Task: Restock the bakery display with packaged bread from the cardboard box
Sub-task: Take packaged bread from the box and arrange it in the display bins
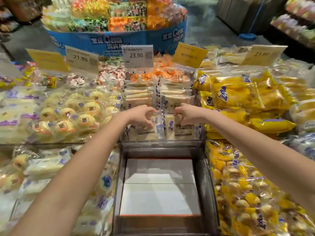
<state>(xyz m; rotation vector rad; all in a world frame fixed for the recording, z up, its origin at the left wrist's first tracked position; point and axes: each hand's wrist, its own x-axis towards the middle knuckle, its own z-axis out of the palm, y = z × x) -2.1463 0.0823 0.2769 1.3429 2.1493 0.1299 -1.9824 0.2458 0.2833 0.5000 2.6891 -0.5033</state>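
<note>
At my far left the round buns lie heaped in their own bay of the display, and I am not handling them. My left hand reaches into the middle bay. Its fingers are curled down and seem to pinch the top edge of the left bread packet, which stands upright at the front of the row. The right bread packet stands just beside it. My right hand has its fingers curled the same way on that packet's top edge. Behind both, more packets of the same bread run back toward the 23.90 price tag. Further right, the yellow packets fill the next bay.

I judge that I am seating this pair to front the row, and that this placing step is almost done. Nearer me the lower bay shows its bare white floor, so much of the restocking is left. The next move is to let go gently so the pair does not tip forward. After that I need more packets from the cardboard box, which is out of view.
</note>
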